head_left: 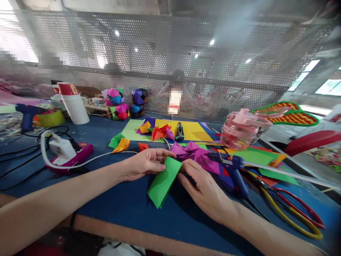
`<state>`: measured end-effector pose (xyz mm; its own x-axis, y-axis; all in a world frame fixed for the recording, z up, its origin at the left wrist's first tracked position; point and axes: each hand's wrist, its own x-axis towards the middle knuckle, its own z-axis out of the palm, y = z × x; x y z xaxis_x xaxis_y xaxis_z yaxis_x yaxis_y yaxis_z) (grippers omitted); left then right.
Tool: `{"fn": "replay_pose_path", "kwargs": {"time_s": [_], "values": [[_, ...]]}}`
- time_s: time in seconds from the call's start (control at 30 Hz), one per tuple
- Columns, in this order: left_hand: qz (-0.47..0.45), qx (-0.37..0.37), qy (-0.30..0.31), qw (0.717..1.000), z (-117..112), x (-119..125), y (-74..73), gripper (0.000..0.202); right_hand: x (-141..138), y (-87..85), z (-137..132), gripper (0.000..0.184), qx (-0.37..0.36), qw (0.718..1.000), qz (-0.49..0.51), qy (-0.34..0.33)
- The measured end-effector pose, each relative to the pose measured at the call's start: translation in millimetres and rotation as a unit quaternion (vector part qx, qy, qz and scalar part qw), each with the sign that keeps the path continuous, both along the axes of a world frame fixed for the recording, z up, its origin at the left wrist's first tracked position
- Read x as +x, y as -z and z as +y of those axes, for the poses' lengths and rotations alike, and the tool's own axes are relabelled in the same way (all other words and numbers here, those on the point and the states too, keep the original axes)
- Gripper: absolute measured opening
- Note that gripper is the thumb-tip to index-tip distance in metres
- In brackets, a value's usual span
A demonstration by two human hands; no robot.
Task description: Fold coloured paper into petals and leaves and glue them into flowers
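green folded paper (163, 181), upper end between left hand (144, 163), right hand (204, 186)

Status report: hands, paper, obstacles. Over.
Left hand pinching folded green paper. Right hand open, touching its edge. Blue glue gun close beside right hand.

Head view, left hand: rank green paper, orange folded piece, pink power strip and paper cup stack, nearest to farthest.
1. green paper: touching the fingertips of the left hand, just to its right.
2. orange folded piece: on the table just beyond the wrist, slightly left.
3. pink power strip: well off to the left.
4. paper cup stack: back left, farthest.
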<state>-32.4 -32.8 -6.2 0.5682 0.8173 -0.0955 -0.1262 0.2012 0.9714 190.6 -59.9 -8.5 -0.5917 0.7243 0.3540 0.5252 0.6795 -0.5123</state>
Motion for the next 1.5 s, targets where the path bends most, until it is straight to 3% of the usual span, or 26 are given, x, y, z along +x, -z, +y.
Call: {"fn": "replay_pose_path", "kwargs": {"time_s": [0.43,0.77,1.13,1.2,1.3,1.43,1.5], "values": [[-0.002,0.010,0.000,1.000,-1.6,1.6,-1.0,0.043,-0.4,-2.3,-3.1,0.021,-0.005,0.999,-0.030,-0.028],[-0.054,-0.023,-0.054,0.997,-0.1,3.7,-1.1,0.039,0.7,-6.2,-8.8,0.018,-0.015,0.997,-0.054,-0.053],[-0.032,-0.003,-0.080,0.996,-0.8,5.5,-2.5,0.037,-2.0,1.9,-7.3,0.012,0.019,0.998,-0.051,-0.020],[-0.017,0.031,-0.070,0.997,-2.5,8.2,-1.4,0.035,-2.5,3.4,-7.0,0.011,0.019,0.999,-0.037,-0.008],[0.045,0.146,-0.093,0.984,-8.7,13.4,3.7,0.040,-3.3,2.9,-6.4,0.012,0.006,1.000,0.003,0.017],[0.170,0.316,-0.158,0.920,-21.0,18.6,11.3,0.055,-3.7,0.8,-5.0,0.012,0.022,0.998,0.038,0.041],[0.222,0.377,-0.158,0.886,-26.0,19.9,12.4,0.057,-3.4,1.3,-4.8,0.011,0.037,0.998,0.042,0.038]]}}
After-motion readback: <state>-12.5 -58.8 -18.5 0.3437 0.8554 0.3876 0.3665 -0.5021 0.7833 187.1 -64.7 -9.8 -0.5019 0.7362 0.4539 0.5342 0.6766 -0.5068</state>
